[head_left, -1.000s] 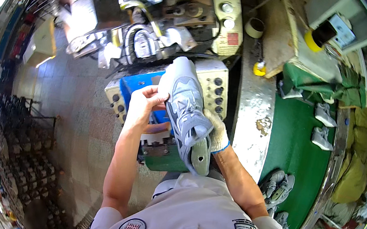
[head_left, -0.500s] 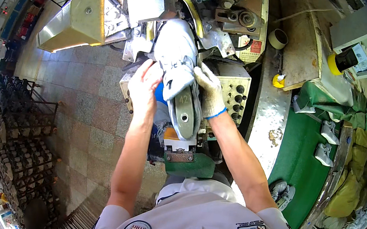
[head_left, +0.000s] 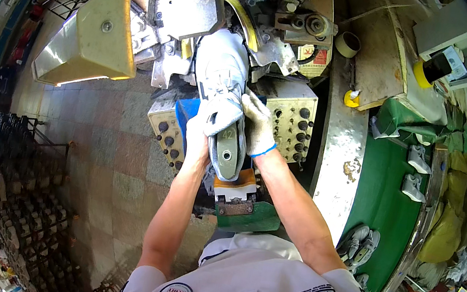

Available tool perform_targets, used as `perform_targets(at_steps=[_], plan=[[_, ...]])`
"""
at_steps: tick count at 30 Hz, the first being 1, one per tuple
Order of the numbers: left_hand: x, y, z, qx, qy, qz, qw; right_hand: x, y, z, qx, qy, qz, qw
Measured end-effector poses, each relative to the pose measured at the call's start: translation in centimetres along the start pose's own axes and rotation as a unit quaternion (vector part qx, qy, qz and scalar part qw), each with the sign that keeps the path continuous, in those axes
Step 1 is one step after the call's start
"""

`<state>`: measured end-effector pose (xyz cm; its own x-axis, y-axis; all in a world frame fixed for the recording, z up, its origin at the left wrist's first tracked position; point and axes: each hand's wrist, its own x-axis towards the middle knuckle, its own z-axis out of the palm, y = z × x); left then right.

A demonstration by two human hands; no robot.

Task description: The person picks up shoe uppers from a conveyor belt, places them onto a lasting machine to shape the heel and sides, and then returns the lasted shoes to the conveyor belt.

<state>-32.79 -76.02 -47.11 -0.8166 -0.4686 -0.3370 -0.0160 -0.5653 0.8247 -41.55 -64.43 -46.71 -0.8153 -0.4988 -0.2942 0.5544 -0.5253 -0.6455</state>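
A light grey shoe upper (head_left: 222, 62) sits on an olive-green shoe last (head_left: 226, 148), which shows through the heel opening. Its toe end points away from me, up against the metal jaws of a machine (head_left: 186, 1). My left hand (head_left: 197, 137) grips the left side near the heel, its fingers partly hidden by the shoe. On the opposite side, my right hand (head_left: 258, 126), in a white knit glove with a blue cuff, is closed against the upper. A blue piece (head_left: 185, 113) shows beside my left hand.
Control panels with dark knobs (head_left: 292, 122) flank the shoe. A yellowed guard (head_left: 89, 37) juts out at left. At right runs a green conveyor belt (head_left: 381, 194) carrying several grey shoes (head_left: 414, 187). Racks of dark shoe-shaped pieces (head_left: 27, 174) stand at far left. A tape roll (head_left: 347, 44) lies at upper right.
My left hand has slid back toward the heel and closed round the shoe's side, uncovering the left control panel. The shoe's heel end has swung slightly left. My right hand keeps its hold.
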Motion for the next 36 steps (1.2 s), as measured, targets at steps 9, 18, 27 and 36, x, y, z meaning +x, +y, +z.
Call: perform_targets(at_steps=[9,18,27,36], plan=[[0.8,-0.6,-1.3,-0.002,-0.033,0.016,0.999,0.2,1.4,-0.6,0.002,0.003,-0.011,1.0],[2.0,-3.6,-0.3,0.019,-0.02,0.125,0.992,1.4,0.8,-1.9,-0.074,-0.002,-0.034,0.997],[-3.5,-5.5,-6.6,0.283,0.132,0.098,0.945,-3.5,-2.6,-6.9,-0.168,0.017,-0.068,0.983],[-9.0,-20.5,-12.8,0.519,0.252,-0.069,0.814,-16.8,-7.3,-15.2,-0.088,0.137,-0.088,0.983]])
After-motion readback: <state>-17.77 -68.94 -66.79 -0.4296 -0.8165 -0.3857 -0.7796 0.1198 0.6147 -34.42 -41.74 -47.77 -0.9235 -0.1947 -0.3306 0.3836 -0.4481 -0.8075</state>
